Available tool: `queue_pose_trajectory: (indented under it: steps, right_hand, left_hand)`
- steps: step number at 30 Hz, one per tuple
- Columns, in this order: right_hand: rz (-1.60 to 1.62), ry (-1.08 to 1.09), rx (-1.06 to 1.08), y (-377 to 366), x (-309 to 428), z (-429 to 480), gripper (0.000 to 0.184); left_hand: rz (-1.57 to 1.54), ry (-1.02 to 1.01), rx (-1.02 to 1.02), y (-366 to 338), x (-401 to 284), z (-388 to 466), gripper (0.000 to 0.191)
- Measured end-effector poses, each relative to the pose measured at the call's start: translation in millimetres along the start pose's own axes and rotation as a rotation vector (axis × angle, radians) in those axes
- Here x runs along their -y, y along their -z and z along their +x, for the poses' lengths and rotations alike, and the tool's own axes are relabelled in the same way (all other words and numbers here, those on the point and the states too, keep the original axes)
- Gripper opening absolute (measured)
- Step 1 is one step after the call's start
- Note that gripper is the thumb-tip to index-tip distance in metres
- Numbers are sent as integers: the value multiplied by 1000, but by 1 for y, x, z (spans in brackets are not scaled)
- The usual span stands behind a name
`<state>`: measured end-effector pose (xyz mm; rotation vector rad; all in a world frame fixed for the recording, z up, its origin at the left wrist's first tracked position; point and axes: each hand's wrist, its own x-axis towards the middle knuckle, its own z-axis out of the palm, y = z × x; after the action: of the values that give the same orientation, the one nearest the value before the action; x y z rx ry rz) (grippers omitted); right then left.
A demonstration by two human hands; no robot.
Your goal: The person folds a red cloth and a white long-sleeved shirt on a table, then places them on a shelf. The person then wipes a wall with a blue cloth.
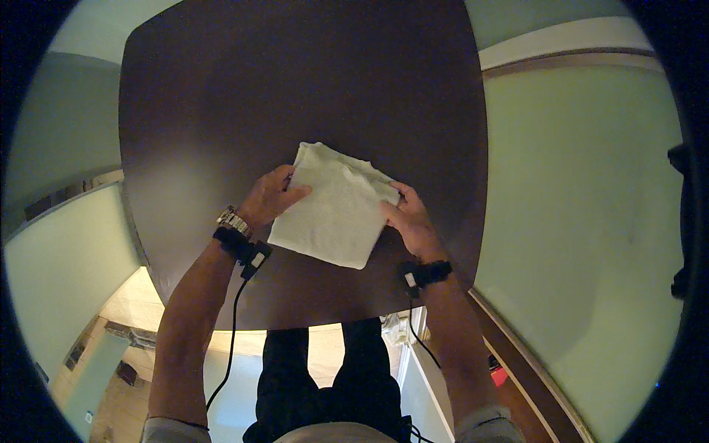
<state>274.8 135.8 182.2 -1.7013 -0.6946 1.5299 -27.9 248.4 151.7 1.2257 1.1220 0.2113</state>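
A folded white cloth [332, 216] lies at an angle over the dark tabletop [299, 83], a little above its front edge. My left hand [271, 196] grips the cloth's left side, thumb on top and fingers partly hidden at the edge. On the opposite side, my right hand [409, 216] pinches the right edge near the upper corner, its thumb resting on the fabric. Small wrinkles and layered folds run along the far edge of the cloth. Whether its underside touches the table all over cannot be told.
A metal-band watch [234, 220] and a black strap with a small device [256, 259] are on my left wrist. Another strapped device [424, 275] sits on my right wrist. Black cables [230, 343] hang from both. A pale green wall panel [576, 194] stands right of the table.
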Motion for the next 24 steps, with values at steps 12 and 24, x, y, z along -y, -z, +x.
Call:
queue_pose_trajectory:
  steps: [12, 24]
  right_hand:
    - [-431, -118, -357, -47, -61, -54, 53]
    - [-216, -374, -88, -44, -75, -71, 56]
  left_hand:
    - [465, -9, -558, -31, 37, -47, 56]
    - [-292, 509, -131, -45, 30, -120, 50]
